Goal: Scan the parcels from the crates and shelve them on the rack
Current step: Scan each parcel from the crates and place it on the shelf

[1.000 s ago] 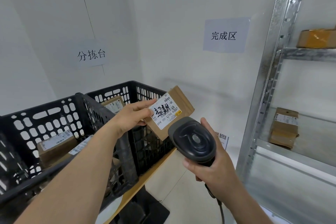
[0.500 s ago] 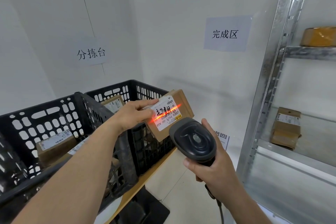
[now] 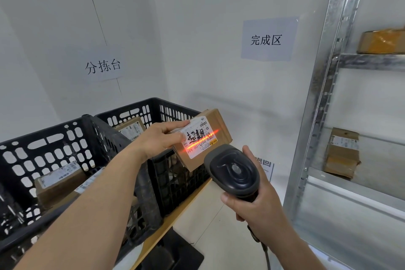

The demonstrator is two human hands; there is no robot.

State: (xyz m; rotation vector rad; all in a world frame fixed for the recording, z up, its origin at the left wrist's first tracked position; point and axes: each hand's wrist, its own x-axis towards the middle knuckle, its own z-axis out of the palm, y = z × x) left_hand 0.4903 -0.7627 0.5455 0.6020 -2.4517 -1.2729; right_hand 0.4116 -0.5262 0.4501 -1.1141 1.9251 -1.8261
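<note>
To your right stands the galvanised steel rack [image 3: 317,98], its perforated upright running from top to bottom of the view. A tape-wrapped parcel [image 3: 382,41] lies on its upper shelf, and a brown cardboard parcel [image 3: 341,153] with a white label leans against the back on the shelf below.

To your left two black slotted plastic crates sit side by side on a wooden tabletop [image 3: 175,223]. The nearer crate [image 3: 43,155] holds labelled cardboard parcels; the farther crate [image 3: 151,109] shows one labelled parcel against its back wall.

Two paper signs are stuck to the white wall, one [image 3: 103,66] above the crates and one [image 3: 268,39] beside the rack.

Your left hand [image 3: 162,138] holds a small cardboard parcel [image 3: 203,138] up over the near corner of the farther crate, fingers curled over its top edge and thumb on its white shipping label. A red scan line crosses that label at a slant.

Your right hand [image 3: 256,206] is wrapped round the grip of a dark grey barcode scanner [image 3: 233,171], its head just below the parcel and aimed at the label, its cable hanging from the grip.
</note>
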